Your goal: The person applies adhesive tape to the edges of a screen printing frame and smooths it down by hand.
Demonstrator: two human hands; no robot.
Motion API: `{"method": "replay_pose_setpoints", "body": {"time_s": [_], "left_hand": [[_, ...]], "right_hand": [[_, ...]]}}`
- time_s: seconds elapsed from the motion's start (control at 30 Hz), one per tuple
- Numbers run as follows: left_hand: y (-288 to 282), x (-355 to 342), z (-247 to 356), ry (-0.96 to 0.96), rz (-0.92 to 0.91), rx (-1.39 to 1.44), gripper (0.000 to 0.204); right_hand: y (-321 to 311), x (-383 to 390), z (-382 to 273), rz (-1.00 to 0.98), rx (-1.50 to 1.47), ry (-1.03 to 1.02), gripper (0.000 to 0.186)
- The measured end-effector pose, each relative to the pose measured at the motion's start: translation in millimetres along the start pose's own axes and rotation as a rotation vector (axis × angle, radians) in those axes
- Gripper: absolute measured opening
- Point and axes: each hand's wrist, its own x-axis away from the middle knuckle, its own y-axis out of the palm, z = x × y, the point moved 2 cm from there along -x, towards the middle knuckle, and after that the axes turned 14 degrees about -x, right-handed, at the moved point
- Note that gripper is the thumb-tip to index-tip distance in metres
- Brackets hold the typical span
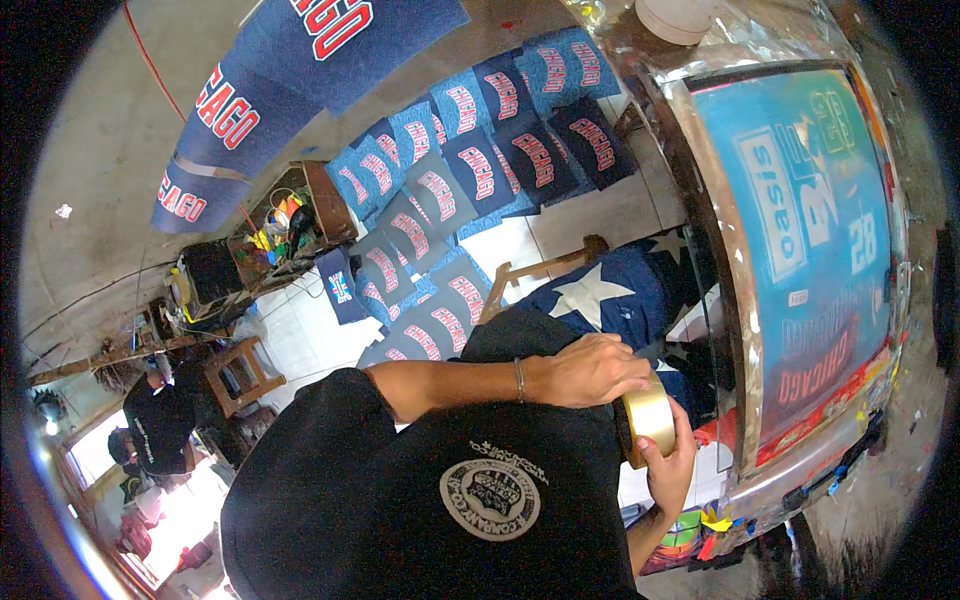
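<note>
A wide roll of pale yellowish tape (648, 415) is held in front of my body, close to the edge of the printing table. My right hand (668, 462) grips it from below and the side, with the thumb on its face. My left hand (592, 372), with a thin bracelet at the wrist, is closed with its fingertips at the roll's upper edge. Whether a loose tape end is pinched there is hidden by the fingers. Just beyond the hands is dark blue cloth with white stars (592, 298).
To the right stands a screen-printing frame (800, 250) with blue mesh. Several printed blue and grey fabric panels (470, 180) cover the tiled floor ahead; others hang at upper left (270, 110). A wooden stool (243, 380) and another person (160, 425) are at left.
</note>
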Motion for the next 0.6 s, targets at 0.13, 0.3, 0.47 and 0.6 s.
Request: {"method": "replay_pose_setpoints", "body": {"time_s": [0.13, 0.3, 0.47, 0.6], "left_hand": [[-4, 5, -6, -0.01, 0.053, 0.028, 0.017], [-12, 8, -10, -0.075, 0.036, 0.098, 0.023], [-9, 13, -20, -0.103, 0.072, 0.13, 0.022], [0, 15, -29, -0.107, 0.126, 0.169, 0.02]], "right_hand": [[2, -7, -6, -0.031, 0.053, 0.043, 0.063], [11, -14, -17, -0.038, 0.063, 0.069, 0.059], [16, -21, -24, -0.053, 0.117, 0.081, 0.059], [23, -24, -27, -0.032, 0.14, 0.032, 0.063]]}}
